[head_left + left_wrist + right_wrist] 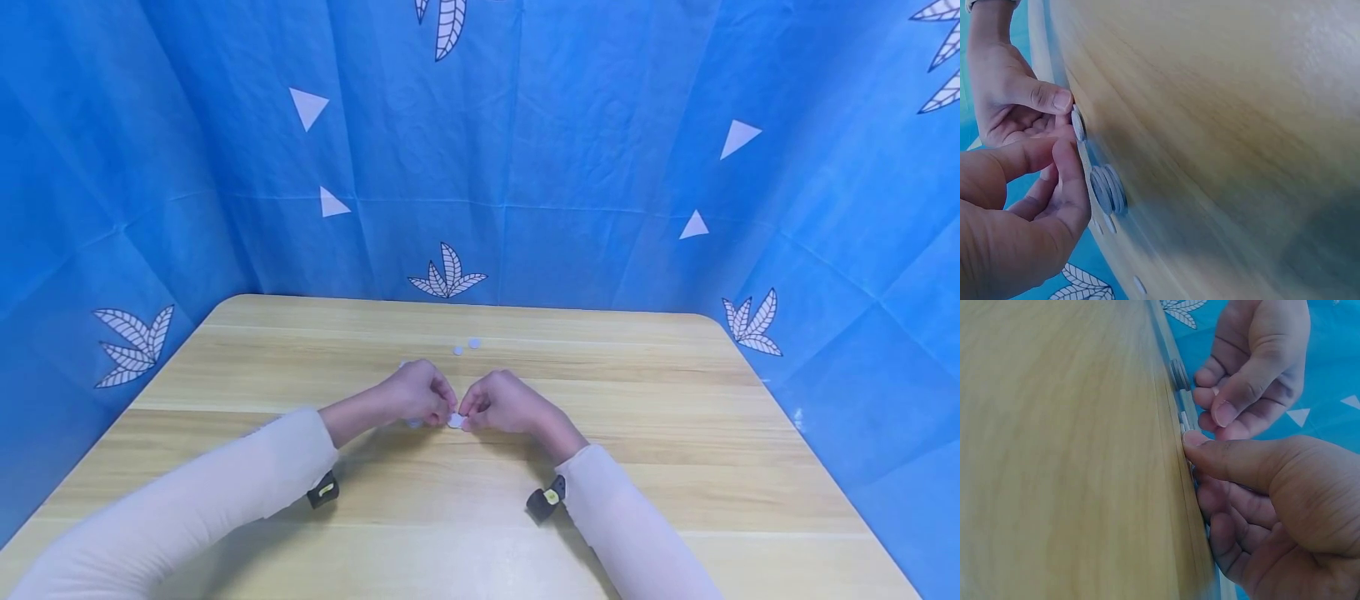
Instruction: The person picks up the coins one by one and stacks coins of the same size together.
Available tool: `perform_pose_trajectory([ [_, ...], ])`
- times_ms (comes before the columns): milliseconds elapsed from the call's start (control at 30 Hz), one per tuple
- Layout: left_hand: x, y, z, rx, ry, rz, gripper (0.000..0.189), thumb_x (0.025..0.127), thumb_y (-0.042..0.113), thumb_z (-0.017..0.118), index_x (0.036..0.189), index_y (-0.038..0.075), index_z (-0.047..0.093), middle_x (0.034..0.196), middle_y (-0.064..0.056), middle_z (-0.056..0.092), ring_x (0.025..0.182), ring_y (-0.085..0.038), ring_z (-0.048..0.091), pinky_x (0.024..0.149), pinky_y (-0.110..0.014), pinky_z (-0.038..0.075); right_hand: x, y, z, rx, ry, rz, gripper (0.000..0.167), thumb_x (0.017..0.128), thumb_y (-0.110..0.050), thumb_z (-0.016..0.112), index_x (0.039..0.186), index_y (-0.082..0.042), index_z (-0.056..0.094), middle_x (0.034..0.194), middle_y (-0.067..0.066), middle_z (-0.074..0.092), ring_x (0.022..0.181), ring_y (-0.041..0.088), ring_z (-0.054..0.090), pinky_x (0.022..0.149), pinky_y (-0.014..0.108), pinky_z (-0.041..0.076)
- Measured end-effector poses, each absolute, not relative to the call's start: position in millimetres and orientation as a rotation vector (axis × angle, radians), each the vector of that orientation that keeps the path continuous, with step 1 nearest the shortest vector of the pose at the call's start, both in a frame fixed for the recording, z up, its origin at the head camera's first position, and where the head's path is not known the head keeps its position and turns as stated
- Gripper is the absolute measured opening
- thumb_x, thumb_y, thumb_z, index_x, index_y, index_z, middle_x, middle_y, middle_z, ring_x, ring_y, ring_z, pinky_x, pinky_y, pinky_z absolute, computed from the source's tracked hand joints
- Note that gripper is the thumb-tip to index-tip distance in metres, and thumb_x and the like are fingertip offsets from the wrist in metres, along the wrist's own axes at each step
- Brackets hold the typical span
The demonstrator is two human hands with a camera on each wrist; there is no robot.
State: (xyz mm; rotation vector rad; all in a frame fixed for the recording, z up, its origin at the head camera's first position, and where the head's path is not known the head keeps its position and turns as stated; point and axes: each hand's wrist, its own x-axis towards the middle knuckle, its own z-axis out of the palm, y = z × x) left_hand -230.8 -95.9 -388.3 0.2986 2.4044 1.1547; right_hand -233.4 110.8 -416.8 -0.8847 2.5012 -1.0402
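A small white disc [456, 421] lies on the table between the fingertips of both hands. My right hand [510, 403] pinches it at the edge, the thumb against the white disc [1078, 123] in the left wrist view. My left hand [420, 392] is just to its left, fingertips drawn together right by the disc; I cannot tell whether they pinch something. Beside the left fingers is a short stack of white discs [1109, 189], seen edge-on as a stack [1179, 375] in the right wrist view and mostly hidden behind the hand in the head view.
Two more white discs, a smaller one [457, 351] and a larger one [474, 343], lie farther back on the wooden table [637, 375]. Another disc [1140, 285] lies apart in the left wrist view. A blue patterned curtain [570, 167] surrounds the table's back and sides.
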Motion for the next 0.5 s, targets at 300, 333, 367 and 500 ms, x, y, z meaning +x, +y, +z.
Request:
perform_pose_trajectory([
  [300,-239,-114,-396,0.539,2.482,1.119,0.009,0.088,0.002,0.075,0.097,0.003,0.074,0.086,-0.003,0.071,0.076,-0.018,0.068,0.075,-0.032,0.058,-232,111,-414,-0.873,2.516,-1.025,0.009,0.084,-0.009,0.084,0.091,-0.01,0.078,0.08,-0.007,0.073,0.075,0.007,0.067,0.073,0.025,0.056],
  [333,-240,-116,-397,0.564,2.491,1.106,0.008,0.088,0.003,0.075,0.096,0.004,0.074,0.086,-0.002,0.071,0.077,-0.017,0.067,0.077,-0.032,0.058,-232,111,-414,-0.872,2.516,-1.024,0.009,0.084,-0.009,0.084,0.091,-0.01,0.078,0.08,-0.007,0.073,0.075,0.007,0.067,0.073,0.025,0.056],
  [367,-241,-118,-398,0.591,2.502,1.091,0.007,0.088,0.003,0.075,0.095,0.006,0.074,0.086,-0.001,0.071,0.078,-0.016,0.067,0.078,-0.032,0.057,-232,111,-414,-0.873,2.516,-1.023,0.01,0.084,-0.009,0.084,0.092,-0.01,0.078,0.08,-0.007,0.073,0.075,0.007,0.067,0.073,0.025,0.056],
  [500,-244,-127,-400,0.777,2.535,1.011,0.007,0.088,0.005,0.075,0.095,0.008,0.074,0.088,0.002,0.07,0.083,-0.015,0.065,0.081,-0.032,0.057,-232,110,-414,-0.875,2.517,-1.016,0.01,0.084,-0.01,0.084,0.092,-0.011,0.078,0.079,-0.009,0.073,0.075,0.006,0.067,0.073,0.024,0.056],
])
